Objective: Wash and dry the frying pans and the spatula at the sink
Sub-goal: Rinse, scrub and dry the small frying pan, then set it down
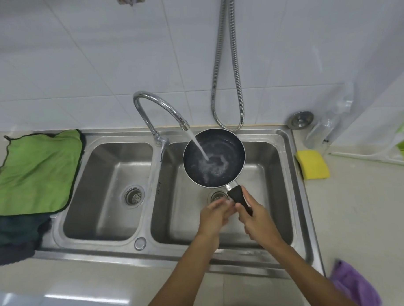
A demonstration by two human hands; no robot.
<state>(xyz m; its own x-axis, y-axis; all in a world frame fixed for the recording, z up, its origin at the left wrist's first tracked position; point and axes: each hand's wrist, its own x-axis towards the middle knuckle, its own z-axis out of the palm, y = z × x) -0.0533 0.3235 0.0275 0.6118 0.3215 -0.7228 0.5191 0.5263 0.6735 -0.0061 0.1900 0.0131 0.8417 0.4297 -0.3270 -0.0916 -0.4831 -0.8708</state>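
Single head view, wide-angle, steeply down over double sink (103,251), close; tiled wall (79,65) ahead.

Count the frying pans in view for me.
1. The frying pan is over the right basin under the running tap, its handle held by the right hand. Others may be out of frame.

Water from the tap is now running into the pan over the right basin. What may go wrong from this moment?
1. The stream hits the frying pan hard, so water may splash over the sink rim onto the counter.
2. The right hand grips the handle near its end; as the pan fills, the wet handle may slip. The left hand is blurred, so its support is uncertain.
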